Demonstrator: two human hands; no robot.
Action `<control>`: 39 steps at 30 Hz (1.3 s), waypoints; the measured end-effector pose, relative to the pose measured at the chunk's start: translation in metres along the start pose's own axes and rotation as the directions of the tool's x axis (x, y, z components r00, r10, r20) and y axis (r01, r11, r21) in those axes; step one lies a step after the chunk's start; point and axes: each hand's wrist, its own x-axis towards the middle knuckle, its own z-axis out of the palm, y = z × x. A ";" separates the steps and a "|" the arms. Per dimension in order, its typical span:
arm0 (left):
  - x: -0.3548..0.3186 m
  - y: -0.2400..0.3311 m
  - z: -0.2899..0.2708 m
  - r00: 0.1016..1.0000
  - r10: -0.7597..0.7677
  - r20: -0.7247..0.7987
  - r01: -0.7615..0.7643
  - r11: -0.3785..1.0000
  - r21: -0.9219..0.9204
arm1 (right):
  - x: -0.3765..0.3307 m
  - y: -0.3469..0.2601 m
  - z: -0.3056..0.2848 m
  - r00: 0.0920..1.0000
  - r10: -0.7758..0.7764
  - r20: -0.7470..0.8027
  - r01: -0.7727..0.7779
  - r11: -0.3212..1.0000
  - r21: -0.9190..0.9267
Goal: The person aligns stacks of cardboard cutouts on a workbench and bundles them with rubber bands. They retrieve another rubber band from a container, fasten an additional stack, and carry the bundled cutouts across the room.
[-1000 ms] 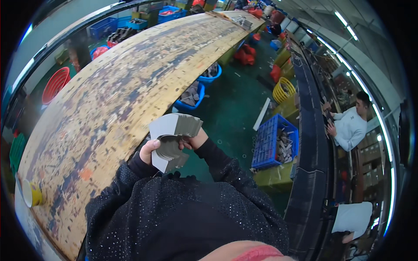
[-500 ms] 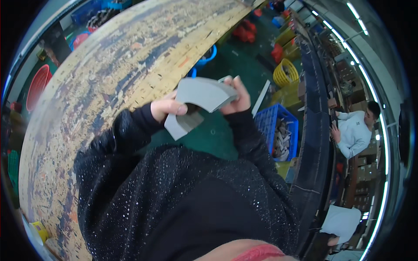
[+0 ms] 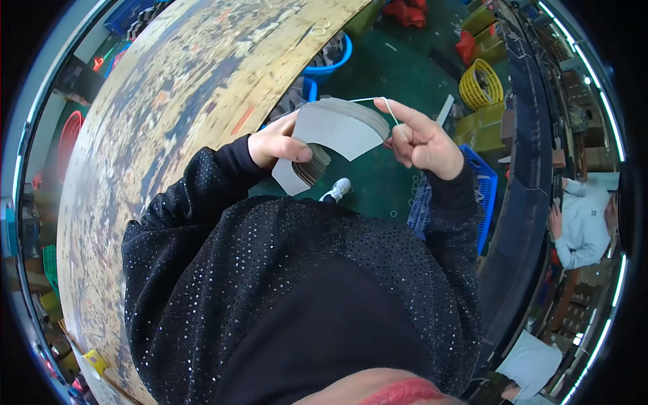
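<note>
A thick stack of curved, light grey sheets point(image 3: 341, 131), cut in an arc, is held in front of my body. My left hand point(image 3: 280, 143) is closed on its left side, thumb across the top sheet, the other fingers hidden underneath. To the right of the stack, my right hand point(image 3: 432, 143) is apart from it, index finger stretched out and the other fingers curled. A thin white band point(image 3: 392, 111) runs from behind the stack to that index finger and bends down toward the curled fingers. It looks like a rubber band pulled taut.
A worn wooden table point(image 3: 182, 88) lies on my left, with pale rings point(image 3: 320, 29) near its edge. Blue tubs point(image 3: 347, 54) stand beside it. Past my right hand are a blue crate point(image 3: 487, 202) and a yellow basket point(image 3: 464, 88). A person point(image 3: 584, 216) works farther right.
My right hand has left the stack's right edge and moved outward to the right, drawing out the white band. My left hand still grips the stack. The view has shifted, and a white shoe now shows below.
</note>
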 end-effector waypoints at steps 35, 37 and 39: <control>0.639 0.053 -0.195 0.918 0.357 -0.174 -0.377 0.645 -0.665 | 0.112 0.006 -0.610 0.821 0.293 -0.489 -0.170 0.945 0.280; 0.659 0.043 -0.222 0.940 0.339 -0.049 -0.292 0.720 -0.629 | 0.125 0.040 -0.662 0.910 0.221 -0.351 0.001 0.846 0.534; 0.677 0.034 -0.255 0.972 0.234 0.006 -0.173 0.733 -0.658 | 0.137 0.056 -0.697 0.963 0.114 -0.245 0.120 0.630 0.767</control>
